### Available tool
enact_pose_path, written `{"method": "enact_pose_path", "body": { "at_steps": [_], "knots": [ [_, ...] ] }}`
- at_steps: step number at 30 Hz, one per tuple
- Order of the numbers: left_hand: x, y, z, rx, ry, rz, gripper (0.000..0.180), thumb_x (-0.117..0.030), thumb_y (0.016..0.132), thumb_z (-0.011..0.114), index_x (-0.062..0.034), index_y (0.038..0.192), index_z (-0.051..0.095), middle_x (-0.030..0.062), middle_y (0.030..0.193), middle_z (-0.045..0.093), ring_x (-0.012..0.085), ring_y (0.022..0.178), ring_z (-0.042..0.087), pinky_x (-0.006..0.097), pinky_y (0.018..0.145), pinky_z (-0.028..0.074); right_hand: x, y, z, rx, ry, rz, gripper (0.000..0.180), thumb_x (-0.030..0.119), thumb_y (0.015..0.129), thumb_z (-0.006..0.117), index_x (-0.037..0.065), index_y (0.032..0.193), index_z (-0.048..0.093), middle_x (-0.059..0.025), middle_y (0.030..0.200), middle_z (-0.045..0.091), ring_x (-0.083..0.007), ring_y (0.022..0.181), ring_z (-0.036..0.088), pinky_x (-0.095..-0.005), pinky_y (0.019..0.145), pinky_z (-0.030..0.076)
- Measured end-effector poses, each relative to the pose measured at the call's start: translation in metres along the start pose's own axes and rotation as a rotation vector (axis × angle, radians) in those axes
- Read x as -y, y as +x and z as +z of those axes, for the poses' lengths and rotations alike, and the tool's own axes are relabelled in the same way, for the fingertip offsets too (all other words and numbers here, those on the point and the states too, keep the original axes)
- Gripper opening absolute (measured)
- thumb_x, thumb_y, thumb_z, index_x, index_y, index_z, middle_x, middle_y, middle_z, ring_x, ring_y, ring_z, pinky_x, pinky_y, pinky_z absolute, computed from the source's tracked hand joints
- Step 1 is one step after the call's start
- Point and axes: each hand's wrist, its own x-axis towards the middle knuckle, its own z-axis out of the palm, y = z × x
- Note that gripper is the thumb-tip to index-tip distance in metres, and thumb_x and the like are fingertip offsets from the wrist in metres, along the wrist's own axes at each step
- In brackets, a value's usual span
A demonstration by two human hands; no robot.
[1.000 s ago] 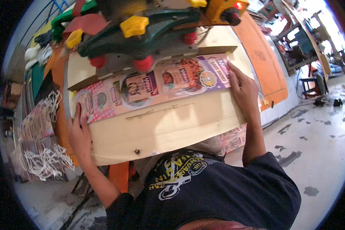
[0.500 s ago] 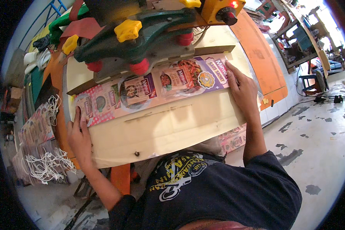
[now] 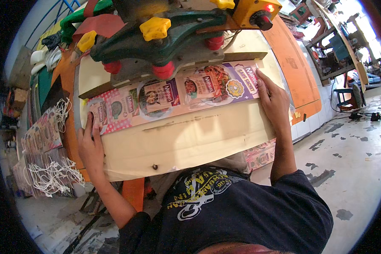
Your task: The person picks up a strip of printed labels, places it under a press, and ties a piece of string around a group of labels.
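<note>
Printed strip [image 3: 180, 92] lay on the cream board [image 3: 190, 137], at 6 o'clock from the green machine head [image 3: 186, 36]; left hand [image 3: 92, 147] and right hand [image 3: 276, 100] touched its 9 and 3 o'clock ends, fingers extended; whether they gripped could not be determined

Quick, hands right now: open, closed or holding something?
Left hand: fingers partly bent, touching the printed strip at its left end; grip can't be told.
Right hand: touching the strip's right end; grip can't be told.

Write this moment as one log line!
left hand: at strip, left end | right hand: at right end | strip: on cream surface | lamp: red
</note>
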Motion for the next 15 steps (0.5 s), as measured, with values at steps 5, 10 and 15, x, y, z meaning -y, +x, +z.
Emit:
{"method": "enact_pose_path", "body": {
  "at_steps": [5,10,15],
  "knots": [
    [-0.008,0.003,-0.002,0.009,0.025,-0.024,0.044,-0.034,0.106,0.049,-0.0216,0.148,0.055,0.0196,0.098,0.054,0.0383,0.093,0.059,0.046,0.083,0.048,0.002,-0.001,-0.004,-0.028,0.026,0.006,0.035,0.032,0.102,0.055,0.022,0.134,0.068,-0.0182,0.092,0.074,-0.0322,0.084,0.072,-0.0421,0.077,0.053],
    [-0.004,-0.005,0.002,-0.038,0.045,-0.053,0.043,-0.035,0.105,0.052,-0.0220,0.145,0.059,0.0193,0.095,0.055,0.0378,0.091,0.060,0.046,0.083,0.049,0.006,0.000,0.005,-0.009,0.074,0.000,0.035,0.031,0.102,0.056,0.021,0.133,0.068,-0.0193,0.088,0.073,-0.0319,0.082,0.072,-0.0412,0.074,0.053],
    [0.002,-0.001,0.007,-0.099,-0.024,0.010,0.042,-0.034,0.103,0.055,-0.0223,0.143,0.061,0.0172,0.092,0.055,0.0359,0.086,0.060,0.045,0.078,0.050,0.001,-0.001,0.004,-0.060,0.113,-0.096,0.036,0.029,0.105,0.054,0.014,0.136,0.066,-0.0191,0.093,0.074,-0.0263,0.083,0.072,-0.0392,0.078,0.053]
  ]
}}
